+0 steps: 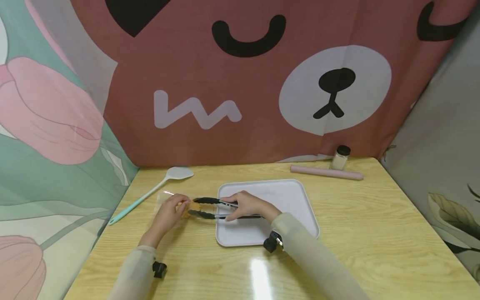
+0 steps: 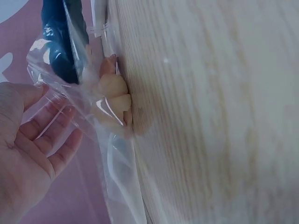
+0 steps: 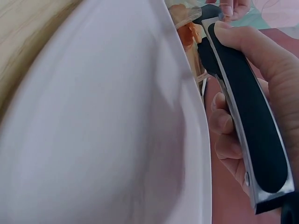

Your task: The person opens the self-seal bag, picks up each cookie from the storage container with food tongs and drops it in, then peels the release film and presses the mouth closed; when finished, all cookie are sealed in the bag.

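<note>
My left hand (image 1: 170, 210) pinches the upper edge of a clear plastic bag (image 2: 119, 163) that lies on the table, left of the tray. Inside the bag are tan-orange pieces (image 2: 114, 95), perhaps food, partly hidden by glare on the plastic. In my right hand (image 1: 249, 205) is a pair of tongs (image 3: 247, 112) with black grips and dark tips, gripped between thumb and fingers. The tongs point left with their jaws spread, and the tips reach the bag's mouth beside the tan-orange pieces. Under my right hand lies a white rectangular tray (image 1: 288, 193).
A turner (image 1: 180, 173) with a pale head and turquoise handle lies at the table's back left. At the back right are a pink rod (image 1: 326, 172), like a rolling pin, and a small black-lidded jar (image 1: 340, 158). A printed curtain (image 1: 187, 146) hangs behind the table.
</note>
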Demonstrator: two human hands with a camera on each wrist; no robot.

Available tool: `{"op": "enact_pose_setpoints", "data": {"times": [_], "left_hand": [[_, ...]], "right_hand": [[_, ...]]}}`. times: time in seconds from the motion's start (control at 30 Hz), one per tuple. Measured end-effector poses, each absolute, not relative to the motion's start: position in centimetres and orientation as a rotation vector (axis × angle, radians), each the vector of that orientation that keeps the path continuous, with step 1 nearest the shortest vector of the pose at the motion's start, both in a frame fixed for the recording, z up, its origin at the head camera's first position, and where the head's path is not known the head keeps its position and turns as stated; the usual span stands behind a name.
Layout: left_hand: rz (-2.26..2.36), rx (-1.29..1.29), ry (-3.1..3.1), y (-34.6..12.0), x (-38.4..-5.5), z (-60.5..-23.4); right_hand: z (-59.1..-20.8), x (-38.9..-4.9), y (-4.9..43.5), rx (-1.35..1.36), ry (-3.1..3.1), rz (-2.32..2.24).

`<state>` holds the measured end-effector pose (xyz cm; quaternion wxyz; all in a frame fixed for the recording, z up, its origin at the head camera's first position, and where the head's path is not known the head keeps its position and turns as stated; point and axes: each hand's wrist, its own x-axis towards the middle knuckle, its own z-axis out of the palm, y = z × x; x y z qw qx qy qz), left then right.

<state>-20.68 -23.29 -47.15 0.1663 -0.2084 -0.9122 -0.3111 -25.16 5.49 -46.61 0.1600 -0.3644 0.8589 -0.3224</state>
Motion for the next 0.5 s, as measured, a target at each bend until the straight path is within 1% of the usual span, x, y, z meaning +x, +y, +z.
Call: {"op": "enact_pose_setpoints", "data": {"times": [0.5], "left_hand": [[-0.896, -0.608, -2.561, -23.4, -20.7, -47.3]], "right_hand": [[-46.7, -24.9, 3.7, -1.069, 2.501, -0.949]]}}
